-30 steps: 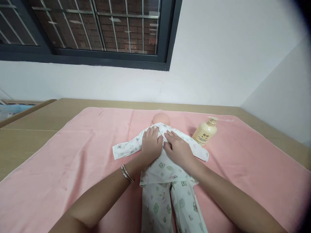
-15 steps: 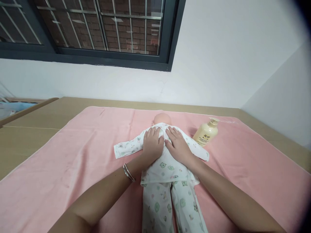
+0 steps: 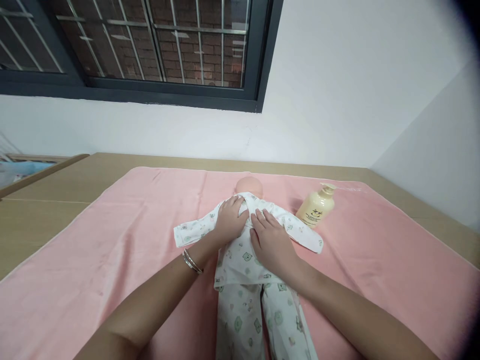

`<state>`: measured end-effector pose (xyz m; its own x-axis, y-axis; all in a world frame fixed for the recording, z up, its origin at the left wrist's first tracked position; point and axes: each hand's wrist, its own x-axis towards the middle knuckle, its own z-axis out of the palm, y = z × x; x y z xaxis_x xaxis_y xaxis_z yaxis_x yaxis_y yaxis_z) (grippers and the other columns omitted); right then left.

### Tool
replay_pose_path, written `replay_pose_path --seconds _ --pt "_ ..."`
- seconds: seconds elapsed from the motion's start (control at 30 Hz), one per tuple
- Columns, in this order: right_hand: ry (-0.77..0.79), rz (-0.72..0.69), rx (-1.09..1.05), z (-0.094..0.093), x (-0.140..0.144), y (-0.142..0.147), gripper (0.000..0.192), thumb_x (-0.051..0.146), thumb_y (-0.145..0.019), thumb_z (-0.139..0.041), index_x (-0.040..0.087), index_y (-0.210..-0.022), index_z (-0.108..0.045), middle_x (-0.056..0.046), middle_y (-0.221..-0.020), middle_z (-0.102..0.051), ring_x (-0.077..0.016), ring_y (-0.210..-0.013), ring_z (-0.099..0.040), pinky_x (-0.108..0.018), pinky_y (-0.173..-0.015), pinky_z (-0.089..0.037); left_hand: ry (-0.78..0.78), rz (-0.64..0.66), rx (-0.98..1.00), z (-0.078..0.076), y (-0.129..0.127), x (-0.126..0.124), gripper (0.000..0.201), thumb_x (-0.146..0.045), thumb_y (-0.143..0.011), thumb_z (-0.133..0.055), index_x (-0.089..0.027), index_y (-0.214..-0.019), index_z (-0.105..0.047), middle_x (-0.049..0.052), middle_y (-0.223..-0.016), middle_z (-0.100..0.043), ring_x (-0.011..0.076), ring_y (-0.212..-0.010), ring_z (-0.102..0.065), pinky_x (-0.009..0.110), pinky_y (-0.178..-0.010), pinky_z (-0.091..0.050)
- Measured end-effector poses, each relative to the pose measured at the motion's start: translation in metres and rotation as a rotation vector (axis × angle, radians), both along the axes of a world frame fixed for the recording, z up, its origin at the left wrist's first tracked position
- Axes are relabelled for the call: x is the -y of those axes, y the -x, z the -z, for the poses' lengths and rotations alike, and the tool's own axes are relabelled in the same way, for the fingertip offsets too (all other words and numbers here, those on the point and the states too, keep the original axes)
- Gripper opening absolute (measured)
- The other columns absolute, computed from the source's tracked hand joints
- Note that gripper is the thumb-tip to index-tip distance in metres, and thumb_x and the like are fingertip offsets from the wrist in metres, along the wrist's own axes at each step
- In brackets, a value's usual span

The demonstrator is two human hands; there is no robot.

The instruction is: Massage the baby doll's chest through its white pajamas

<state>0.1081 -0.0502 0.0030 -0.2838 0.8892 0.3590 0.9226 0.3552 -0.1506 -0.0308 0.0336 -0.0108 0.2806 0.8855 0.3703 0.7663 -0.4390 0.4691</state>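
both hands (image 3: 249, 227) flat on doll (image 3: 247, 260); bottle (image 3: 315, 206) near right sleeve.

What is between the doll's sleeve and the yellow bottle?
Only bare pink towel lies between the doll's sleeve and the yellow bottle, seen in the head view.

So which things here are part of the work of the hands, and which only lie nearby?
In use:
left hand
right hand
doll
printed shirt
printed trousers

Lying about:
cream bottle
pink cloth
wooden table
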Motion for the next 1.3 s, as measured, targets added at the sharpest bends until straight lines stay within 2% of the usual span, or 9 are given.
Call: replay_pose_path --seconds 0.13,0.33,0.47,0.6,0.7,0.87,1.0,1.13,1.3 --pt "0.068 0.01 -0.124 -0.001 -0.018 -0.009 0.047 0.026 -0.094 -0.036 0.011 -0.137 -0.049 -0.012 -0.146 -0.045 -0.0298 -0.14 -0.031 -0.048 -0.113 -0.031 -0.034 0.028 -0.094 0.001 -0.005 0.009 0.047 -0.022 -0.09 -0.035 -0.018 -0.135 -0.048 0.011 -0.143 -0.048 0.026 -0.135 -0.039 0.048 -0.112 -0.029" --pt "0.134 -0.023 -0.216 0.006 -0.046 -0.024 0.057 0.023 -0.089 -0.039 0.008 -0.144 -0.036 -0.016 -0.152 -0.032 -0.0291 -0.144 -0.021 -0.05 -0.116 -0.023 -0.121 -0.025 -0.169 0.0 -0.019 0.032 0.046 -0.014 -0.089 -0.033 -0.013 -0.133 -0.049 0.013 -0.142 -0.049 0.0262 -0.135 -0.04 0.048 -0.113 -0.028" --pt "0.105 -0.015 -0.226 0.01 -0.046 -0.024 0.058 0.022 -0.089 -0.04 0.008 -0.144 -0.035 -0.016 -0.152 -0.032 -0.0296 -0.143 -0.022 -0.051 -0.116 -0.023 -0.125 -0.042 -0.189 -0.002 -0.023 0.046 0.044 -0.015 -0.089 -0.034 -0.01 -0.129 -0.053 0.014 -0.14 -0.052 0.028 -0.134 -0.041 0.047 -0.111 -0.032" --pt "0.07 -0.01 -0.183 0.009 -0.039 -0.02 0.054 0.021 -0.089 -0.038 0.007 -0.141 -0.04 -0.017 -0.15 -0.036 -0.0303 -0.142 -0.025 -0.053 -0.114 -0.025 -0.087 -0.063 -0.088 -0.002 -0.025 0.054 0.043 -0.016 -0.089 -0.034 -0.013 -0.126 -0.056 0.012 -0.138 -0.054 0.0263 -0.133 -0.043 0.046 -0.112 -0.033" --pt "0.043 -0.002 -0.135 0.007 -0.03 -0.015 0.051 0.02 -0.091 -0.034 0.006 -0.139 -0.044 -0.016 -0.148 -0.041 -0.0309 -0.141 -0.029 -0.053 -0.114 -0.028 -0.049 -0.067 -0.011 -0.001 -0.023 0.05 0.045 -0.017 -0.089 -0.033 -0.014 -0.13 -0.053 0.011 -0.14 -0.052 0.0246 -0.133 -0.043 0.045 -0.112 -0.033" --pt "-0.021 0.0 -0.075 0.001 -0.009 -0.005 0.046 0.017 -0.09 -0.036 0.008 -0.131 -0.055 -0.012 -0.138 -0.054 -0.0296 -0.137 -0.036 -0.045 -0.113 -0.033 -0.019 -0.039 0.008 0.002 -0.015 0.026 0.048 -0.019 -0.088 -0.033 -0.009 -0.131 -0.05 0.013 -0.142 -0.049 0.0252 -0.136 -0.038 0.046 -0.116 -0.025" --pt "-0.018 0.006 -0.094 -0.004 0.0 -0.003 0.042 0.02 -0.091 -0.039 0.014 -0.127 -0.059 -0.009 -0.133 -0.058 -0.0273 -0.135 -0.04 -0.043 -0.11 -0.037 -0.012 -0.062 0.033 0.007 -0.011 0.013 0.049 -0.019 -0.083 -0.038 -0.014 -0.13 -0.05 0.011 -0.142 -0.049 0.0252 -0.135 -0.039 0.047 -0.115 -0.025" --pt "0.041 0.05 -0.198 -0.002 -0.016 -0.013 0.041 0.028 -0.095 -0.035 0.02 -0.129 -0.057 -0.004 -0.137 -0.055 -0.0244 -0.136 -0.039 -0.043 -0.109 -0.037 -0.016 -0.071 0.041 0.012 -0.012 0.015 0.05 -0.022 -0.086 -0.037 -0.015 -0.135 -0.045 0.011 -0.145 -0.045 0.0264 -0.138 -0.034 0.05 -0.116 -0.02" --pt "0.088 0.075 -0.229 0.004 -0.04 -0.027 0.052 0.039 -0.096 -0.035 0.016 -0.142 -0.042 -0.01 -0.15 -0.039 -0.0275 -0.141 -0.03 -0.047 -0.112 -0.029 -0.068 -0.097 0.075 0.016 -0.012 0.021 0.047 -0.025 -0.088 -0.039 -0.017 -0.133 -0.048 0.01 -0.143 -0.047 0.0257 -0.137 -0.035 0.049 -0.116 -0.021"
